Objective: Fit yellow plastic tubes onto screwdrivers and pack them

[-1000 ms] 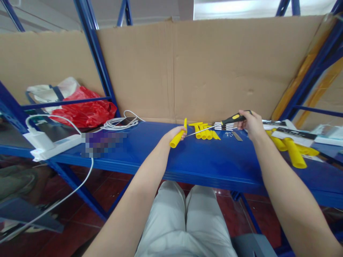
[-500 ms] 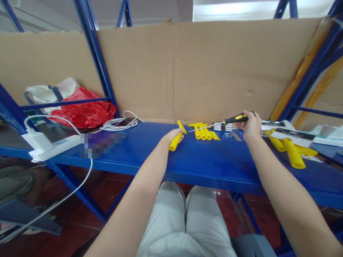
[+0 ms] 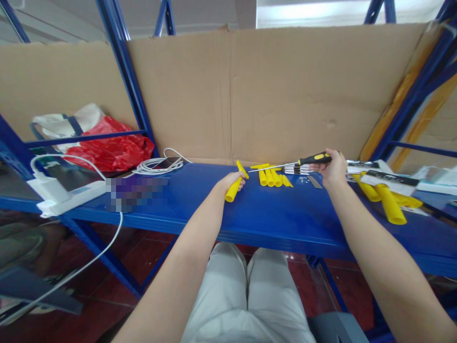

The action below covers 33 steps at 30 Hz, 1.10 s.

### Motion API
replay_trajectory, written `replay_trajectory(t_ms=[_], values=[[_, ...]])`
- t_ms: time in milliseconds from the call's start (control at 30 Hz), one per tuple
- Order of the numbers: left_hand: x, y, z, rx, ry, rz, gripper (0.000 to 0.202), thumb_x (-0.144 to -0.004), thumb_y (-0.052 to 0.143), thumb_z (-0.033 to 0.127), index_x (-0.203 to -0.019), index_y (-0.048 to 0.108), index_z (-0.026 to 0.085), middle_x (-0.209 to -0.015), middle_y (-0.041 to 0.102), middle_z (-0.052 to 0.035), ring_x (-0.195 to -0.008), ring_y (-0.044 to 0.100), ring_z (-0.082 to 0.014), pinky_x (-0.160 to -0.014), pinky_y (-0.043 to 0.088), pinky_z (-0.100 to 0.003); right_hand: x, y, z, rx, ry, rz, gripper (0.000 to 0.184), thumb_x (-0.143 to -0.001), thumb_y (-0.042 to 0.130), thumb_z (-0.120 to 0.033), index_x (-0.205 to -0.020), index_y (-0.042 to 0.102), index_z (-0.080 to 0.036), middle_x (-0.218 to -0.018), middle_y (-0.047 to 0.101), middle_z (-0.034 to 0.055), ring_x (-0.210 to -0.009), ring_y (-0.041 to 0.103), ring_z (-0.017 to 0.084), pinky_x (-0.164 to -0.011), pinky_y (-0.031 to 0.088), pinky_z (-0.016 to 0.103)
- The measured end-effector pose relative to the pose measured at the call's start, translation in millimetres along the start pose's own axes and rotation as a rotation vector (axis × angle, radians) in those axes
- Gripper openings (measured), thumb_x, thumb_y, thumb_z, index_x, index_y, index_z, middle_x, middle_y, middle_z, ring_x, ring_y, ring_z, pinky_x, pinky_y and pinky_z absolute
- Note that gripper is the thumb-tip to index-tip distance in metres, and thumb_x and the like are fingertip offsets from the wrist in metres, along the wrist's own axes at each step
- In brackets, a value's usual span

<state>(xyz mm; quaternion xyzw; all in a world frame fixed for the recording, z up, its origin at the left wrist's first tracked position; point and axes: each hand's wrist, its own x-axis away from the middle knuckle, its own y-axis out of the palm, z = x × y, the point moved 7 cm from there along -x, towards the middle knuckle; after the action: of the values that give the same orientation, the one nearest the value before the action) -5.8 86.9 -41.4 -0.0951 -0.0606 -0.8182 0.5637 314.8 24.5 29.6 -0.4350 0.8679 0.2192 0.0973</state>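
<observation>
Over the blue table [image 3: 285,224], I have the right hand [image 3: 333,167] wrapped around the handle of a screwdriver [image 3: 307,160], whose long shaft reaches left toward the crossbar of a yellow T-shaped piece [image 3: 233,191]. The left hand [image 3: 230,182] is closed around that piece's tube, open end toward me. To do this well, I judge that the shaft should line up with whatever the tip meets, under light pressure, with the left grip firm enough that the piece can't roll. Fingers belong clear of the tip, since a slip would run toward the left hand. I'd also spare the row of yellow pieces [image 3: 270,178], which the shaft crosses in my view, any knock.

As for what I can't read: the left hand covers part of the yellow piece, and the black-and-white stack [image 3: 297,169] is partly behind the screwdriver. The tiny bits [image 3: 304,180] beside the flat metal strip [image 3: 314,182] are too small to identify. Smallest of all, the tip: touching the crossbar or stopping short, I cannot tell.
</observation>
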Motion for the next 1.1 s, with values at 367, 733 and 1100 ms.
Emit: replay_trajectory(t_ms=[367,733,1100], values=[[-5,-1.2,-1,0.025,0.002,-0.026,0.011,-0.088,0.042,0.013,-0.080,0.047,0.019,-0.047,0.042,0.0058,-0.033,0.036,-0.0080,-0.033,0.027,-0.018,-1,1,0,0.056,-0.031,-0.027,0.033,-0.064,0.059,-0.045,-0.082,0.037,-0.028,-0.052,0.041,-0.0070,-0.044,0.053,0.018,-0.045,0.051,0.036],[-8,-0.8,1,0.199,0.013,-0.061,0.010,-0.090,0.042,0.017,-0.081,0.045,0.019,-0.047,0.039,0.0080,-0.031,0.031,-0.0050,-0.032,0.022,-0.014,5,-1,-3,0.007,0.024,0.050,0.026,-0.067,0.057,-0.039,-0.081,0.038,-0.027,-0.052,0.043,-0.0061,-0.046,0.056,0.018,-0.045,0.053,0.035],[-12,-2.3,0,0.198,0.008,-0.085,0.004,-0.087,0.043,0.016,-0.088,0.046,0.019,-0.049,0.039,0.0082,-0.032,0.035,-0.0064,-0.033,0.026,-0.015,7,0,-4,-0.025,0.025,0.053,0.022,-0.068,0.056,-0.032,-0.079,0.038,-0.027,-0.056,0.048,-0.0048,-0.049,0.060,0.019,-0.046,0.054,0.035]])
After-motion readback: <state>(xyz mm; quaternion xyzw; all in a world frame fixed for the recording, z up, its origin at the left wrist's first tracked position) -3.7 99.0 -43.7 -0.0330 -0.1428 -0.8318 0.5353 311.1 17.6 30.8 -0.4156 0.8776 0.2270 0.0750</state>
